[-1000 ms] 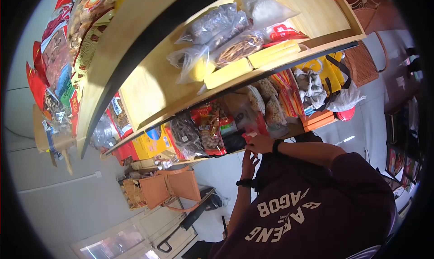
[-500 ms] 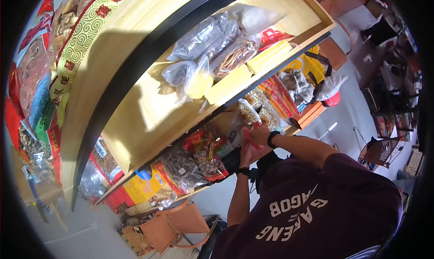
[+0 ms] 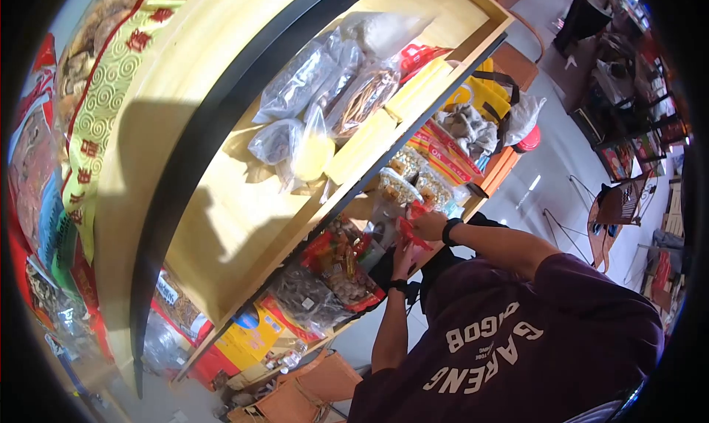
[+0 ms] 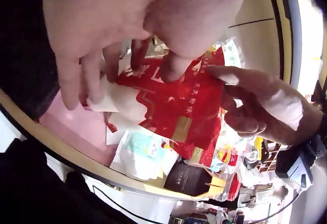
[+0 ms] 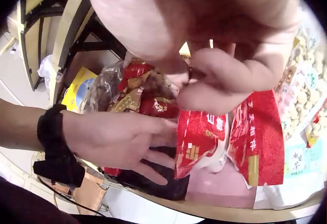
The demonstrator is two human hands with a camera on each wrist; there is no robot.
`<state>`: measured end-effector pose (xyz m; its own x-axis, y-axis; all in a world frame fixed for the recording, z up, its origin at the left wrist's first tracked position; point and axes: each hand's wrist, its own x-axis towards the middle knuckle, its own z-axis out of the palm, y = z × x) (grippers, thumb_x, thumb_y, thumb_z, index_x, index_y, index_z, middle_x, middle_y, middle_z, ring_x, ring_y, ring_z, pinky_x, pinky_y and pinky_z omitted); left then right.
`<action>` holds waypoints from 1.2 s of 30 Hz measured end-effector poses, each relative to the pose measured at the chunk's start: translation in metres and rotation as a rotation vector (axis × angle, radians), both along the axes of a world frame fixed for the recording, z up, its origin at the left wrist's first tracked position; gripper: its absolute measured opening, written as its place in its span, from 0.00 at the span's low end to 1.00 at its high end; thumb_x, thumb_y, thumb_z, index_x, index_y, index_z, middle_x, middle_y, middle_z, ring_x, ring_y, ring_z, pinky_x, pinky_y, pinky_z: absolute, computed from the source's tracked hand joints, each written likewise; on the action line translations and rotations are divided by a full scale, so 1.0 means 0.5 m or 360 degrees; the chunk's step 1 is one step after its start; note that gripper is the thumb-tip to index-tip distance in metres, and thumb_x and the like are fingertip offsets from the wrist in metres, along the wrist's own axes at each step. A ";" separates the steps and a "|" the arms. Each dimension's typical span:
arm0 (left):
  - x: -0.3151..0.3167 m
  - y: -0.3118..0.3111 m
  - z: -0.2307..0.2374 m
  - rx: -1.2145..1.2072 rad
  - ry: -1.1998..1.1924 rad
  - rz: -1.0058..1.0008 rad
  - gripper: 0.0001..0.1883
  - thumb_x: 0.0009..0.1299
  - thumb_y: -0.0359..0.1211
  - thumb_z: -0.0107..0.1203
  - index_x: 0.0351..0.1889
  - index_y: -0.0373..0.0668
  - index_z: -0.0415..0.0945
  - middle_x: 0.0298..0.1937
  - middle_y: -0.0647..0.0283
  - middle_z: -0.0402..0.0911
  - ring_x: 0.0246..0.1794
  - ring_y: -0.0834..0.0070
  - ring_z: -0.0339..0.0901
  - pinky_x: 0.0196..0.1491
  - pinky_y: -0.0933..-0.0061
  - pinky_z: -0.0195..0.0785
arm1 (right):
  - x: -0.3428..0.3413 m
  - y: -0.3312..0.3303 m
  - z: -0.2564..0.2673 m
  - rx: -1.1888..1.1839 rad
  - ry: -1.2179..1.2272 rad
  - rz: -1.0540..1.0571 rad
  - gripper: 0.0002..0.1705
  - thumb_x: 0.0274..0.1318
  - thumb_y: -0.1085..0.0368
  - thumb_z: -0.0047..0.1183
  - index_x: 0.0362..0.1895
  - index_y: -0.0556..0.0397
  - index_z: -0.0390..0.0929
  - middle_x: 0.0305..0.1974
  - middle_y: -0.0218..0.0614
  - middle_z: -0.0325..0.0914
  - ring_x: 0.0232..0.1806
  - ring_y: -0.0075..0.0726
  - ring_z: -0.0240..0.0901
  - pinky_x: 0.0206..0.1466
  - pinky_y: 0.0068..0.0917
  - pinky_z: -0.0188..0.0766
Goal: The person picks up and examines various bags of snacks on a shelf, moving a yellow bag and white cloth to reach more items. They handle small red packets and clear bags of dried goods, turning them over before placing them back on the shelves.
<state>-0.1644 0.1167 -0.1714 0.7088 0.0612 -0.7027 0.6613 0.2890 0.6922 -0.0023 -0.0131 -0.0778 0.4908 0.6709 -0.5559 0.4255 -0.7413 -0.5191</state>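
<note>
Red packet (image 4: pixel 191 99) | between both hands, at the lower shelf (image 5: pixel 230 213) | right hand (image 4: pixel 258 99) pinches one side | left hand (image 5: pixel 115 137) meets the other, fingers fairly straight; cannot tell whether gripping | support from both sides probably steadies limp wrapping

- Across the middle, a pale wooden shelf (image 3: pixel 221 209) with a black edge
- On its far right part, clear bags of greyish contents (image 3: pixel 299 79), a bag of brown sticks (image 3: pixel 365 101) and yellow blocks (image 3: pixel 360 147) in a row
- Lower down, left to right, a yellow box (image 3: pixel 247 342), a clear bag of dark pieces (image 3: pixel 306 294) and clear packets of pale pieces (image 3: pixel 432 186)
- Farther right, a yellow bag (image 3: pixel 487 87) with dark straps, near a grey crumpled bundle (image 3: pixel 469 131)
- At far left, a green patterned bag (image 3: pixel 111 120)
</note>
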 end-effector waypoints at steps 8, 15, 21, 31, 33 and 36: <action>0.005 0.001 0.029 -0.0037 0.0220 0.0132 0.32 0.75 0.52 0.54 0.74 0.54 0.63 0.62 0.64 0.75 0.61 0.67 0.73 0.57 0.56 0.67 | 0.050 -0.146 0.117 0.0208 0.0353 -0.0350 0.26 0.63 0.40 0.50 0.46 0.47 0.84 0.39 0.48 0.85 0.44 0.59 0.82 0.51 0.51 0.76; -0.083 -0.006 -0.107 0.0422 -0.0289 -0.0153 0.21 0.77 0.44 0.54 0.61 0.41 0.77 0.56 0.58 0.81 0.53 0.71 0.81 0.52 0.69 0.77 | 0.146 -0.260 0.206 0.0759 0.0153 -0.0743 0.12 0.66 0.60 0.59 0.45 0.54 0.82 0.37 0.33 0.84 0.37 0.29 0.81 0.42 0.30 0.76; -0.046 -0.065 0.063 -0.0053 0.0305 0.0316 0.18 0.77 0.40 0.55 0.59 0.42 0.78 0.54 0.62 0.82 0.52 0.73 0.81 0.52 0.72 0.77 | 0.301 -0.208 0.419 0.1377 -0.0293 -0.0768 0.04 0.62 0.68 0.58 0.40 0.53 0.81 0.36 0.38 0.79 0.37 0.35 0.78 0.44 0.32 0.75; -0.014 -0.063 0.070 0.0403 -0.0008 0.0132 0.17 0.77 0.41 0.54 0.54 0.39 0.81 0.48 0.61 0.86 0.48 0.74 0.83 0.49 0.71 0.75 | 0.574 -0.127 0.620 0.1101 -0.1677 0.0022 0.23 0.50 0.60 0.66 0.53 0.37 0.81 0.55 0.28 0.71 0.59 0.43 0.66 0.61 0.42 0.71; -0.028 -0.049 0.036 0.0516 -0.0111 0.0108 0.17 0.77 0.41 0.55 0.53 0.39 0.82 0.47 0.61 0.86 0.47 0.74 0.83 0.50 0.71 0.74 | 0.608 -0.114 0.619 0.1021 -0.1680 0.0083 0.18 0.52 0.57 0.65 0.49 0.37 0.83 0.52 0.26 0.75 0.57 0.40 0.69 0.59 0.42 0.71; -0.044 -0.048 0.046 0.1063 -0.0426 -0.0041 0.13 0.73 0.35 0.54 0.53 0.45 0.82 0.50 0.60 0.85 0.50 0.67 0.83 0.53 0.65 0.76 | 0.626 -0.103 0.622 0.0959 -0.1595 0.0176 0.11 0.55 0.55 0.63 0.42 0.38 0.86 0.45 0.24 0.80 0.53 0.37 0.74 0.56 0.39 0.72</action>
<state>-0.1863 0.0929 -0.1486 0.8586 0.3981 -0.3230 0.4452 -0.2664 0.8549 0.3109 -0.0648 0.2333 0.4512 0.7600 0.4678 0.8898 -0.4236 -0.1700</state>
